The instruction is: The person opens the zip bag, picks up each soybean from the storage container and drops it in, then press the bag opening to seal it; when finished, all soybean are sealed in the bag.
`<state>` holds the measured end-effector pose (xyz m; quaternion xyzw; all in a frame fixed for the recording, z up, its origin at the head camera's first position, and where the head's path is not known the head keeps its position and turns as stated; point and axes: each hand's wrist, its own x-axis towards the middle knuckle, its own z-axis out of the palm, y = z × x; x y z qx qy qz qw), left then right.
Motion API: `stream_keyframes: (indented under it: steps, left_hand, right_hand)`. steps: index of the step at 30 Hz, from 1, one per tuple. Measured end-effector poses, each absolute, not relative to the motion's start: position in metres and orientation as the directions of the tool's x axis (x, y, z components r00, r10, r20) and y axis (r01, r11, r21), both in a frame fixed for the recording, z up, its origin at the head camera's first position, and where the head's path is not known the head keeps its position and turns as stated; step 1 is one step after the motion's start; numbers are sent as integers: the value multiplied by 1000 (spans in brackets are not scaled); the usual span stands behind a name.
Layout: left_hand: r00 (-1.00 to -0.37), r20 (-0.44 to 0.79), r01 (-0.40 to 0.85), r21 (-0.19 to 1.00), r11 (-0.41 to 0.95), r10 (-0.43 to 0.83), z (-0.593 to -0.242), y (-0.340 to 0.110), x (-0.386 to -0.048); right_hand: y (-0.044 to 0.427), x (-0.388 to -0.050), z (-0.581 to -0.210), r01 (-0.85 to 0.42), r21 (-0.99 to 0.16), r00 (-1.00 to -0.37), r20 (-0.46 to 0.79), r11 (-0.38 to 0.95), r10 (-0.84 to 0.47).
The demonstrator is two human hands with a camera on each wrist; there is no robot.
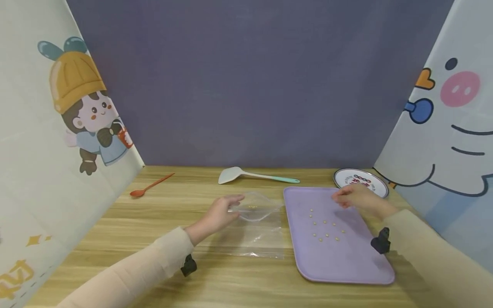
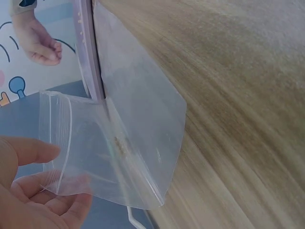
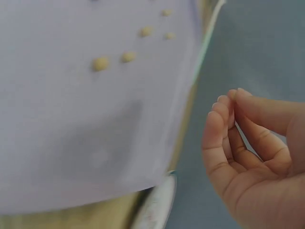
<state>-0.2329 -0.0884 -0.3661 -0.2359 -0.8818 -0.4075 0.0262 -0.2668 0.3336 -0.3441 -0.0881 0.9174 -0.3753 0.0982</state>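
Note:
My left hand (image 1: 219, 214) holds a clear zip bag (image 1: 254, 239) at its zip edge, the thumb on one side and fingers showing through the film in the left wrist view. The bag's mouth gapes, and a few small yellowish beans (image 1: 252, 207) lie inside. Above the far right part of a lilac tray (image 1: 358, 265) hovers my right hand (image 1: 358, 199). Its thumb tip meets the index fingertip in the right wrist view, and no bean shows between them. Several beans (image 1: 327, 235) are scattered over the tray.
Behind the bag lies a white turner (image 1: 231, 174) with a mint handle. An orange spoon (image 1: 138, 193) rests at the far left. A patterned white plate (image 1: 379, 185) sits behind the tray at the right, near the side wall. A dark backdrop (image 1: 246, 85) closes the table's back.

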Motion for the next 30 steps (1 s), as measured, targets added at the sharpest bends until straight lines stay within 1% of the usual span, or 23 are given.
stream_keyframes:
  steps: [10,14,19,22,30]
  left_hand:
    - [-893,224,422,717,555,391,-368,-91,-234]
    - [-890,225,428,712,556,397,-368,-90,-235]
    - [-885,232,439,706,555,405,-368,-89,-235]
    - [-884,233,440,708,552,405,-366,-88,-234]
    - [-888,219,427,721,546,405,-362,-86,-232]
  right_hand:
    - [295,-268,-289,-136,-700,-970,-51,701,-239]
    - [271,-267,-276,-179,-705,-964,-12,686,-264]
    - [238,-264,-274,-248,-749,-936,22,614,-352]
    - [217,-263,-277,-260,-775,-922,23,575,-386]
    - [169,-263,-294,-318,-788,-880,40,527,-473]
